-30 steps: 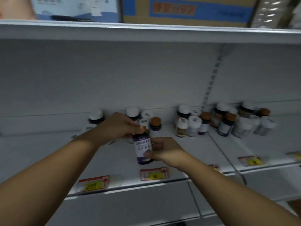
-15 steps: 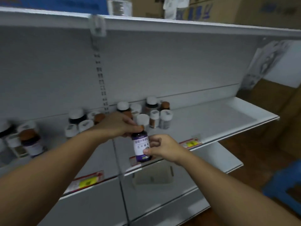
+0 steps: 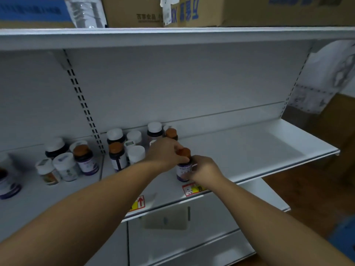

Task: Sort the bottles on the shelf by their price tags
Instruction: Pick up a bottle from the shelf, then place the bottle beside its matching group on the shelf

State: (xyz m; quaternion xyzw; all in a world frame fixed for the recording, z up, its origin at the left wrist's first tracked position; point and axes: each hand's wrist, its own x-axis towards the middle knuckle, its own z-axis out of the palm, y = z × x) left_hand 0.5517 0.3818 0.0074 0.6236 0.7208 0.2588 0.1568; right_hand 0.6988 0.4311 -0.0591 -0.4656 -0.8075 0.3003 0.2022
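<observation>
Orange-capped bottle [image 3: 184, 164] is standing upright on the shelf [image 3: 249, 150], left hand [image 3: 165, 152] gripping its cap, right hand [image 3: 203, 168] pinching its label.

White shelf [image 3: 249, 150]: bottles [image 3: 84, 160] clustered left; price tags [image 3: 192, 189] apparently at front edge.

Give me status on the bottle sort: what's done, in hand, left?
Done: nothing clearly sorted; the shelf right of the hands is bare. In hand: one purple bottle, left hand gripping its orange cap, right hand holding the body, just above the price tag. Whether it rests on the shelf is unclear. Left: the bottle cluster at the back and more bottles farther left.
</observation>
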